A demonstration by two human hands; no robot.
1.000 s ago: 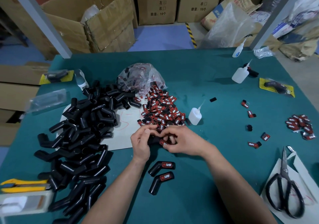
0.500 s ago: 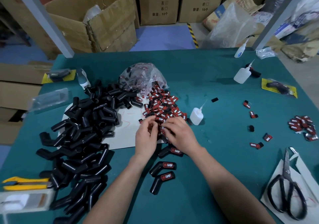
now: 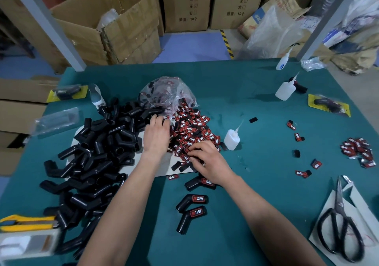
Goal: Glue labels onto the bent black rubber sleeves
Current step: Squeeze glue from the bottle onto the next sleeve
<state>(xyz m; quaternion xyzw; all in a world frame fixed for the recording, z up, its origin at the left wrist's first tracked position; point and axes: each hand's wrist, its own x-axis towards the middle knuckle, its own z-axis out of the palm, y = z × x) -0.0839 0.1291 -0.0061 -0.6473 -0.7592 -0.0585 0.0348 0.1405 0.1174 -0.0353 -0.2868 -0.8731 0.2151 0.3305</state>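
A big heap of bent black rubber sleeves [image 3: 98, 157] covers the table's left half. Red-and-black labels [image 3: 194, 130] lie piled in the middle. My left hand [image 3: 156, 136] reaches far over the seam between both piles, its fingers fairly straight and touching sleeves near the plastic bag. My right hand [image 3: 207, 161] sits on the near edge of the label pile, fingertips curled and pinching a label. Three labelled sleeves [image 3: 192, 201] lie near my right forearm. A small glue bottle [image 3: 231, 139] stands just right of the labels.
A clear plastic bag [image 3: 168, 93] lies behind the labels. Two more glue bottles [image 3: 285, 90] stand far right. Scissors [image 3: 340, 224] rest on white paper at near right, a yellow utility knife [image 3: 26, 222] at near left. Loose labels [image 3: 357, 152] lie scattered to the right.
A sleeve with a label was laid down beside the two others. My left hand moved away to the far sleeves; my right hand stayed at the label pile.
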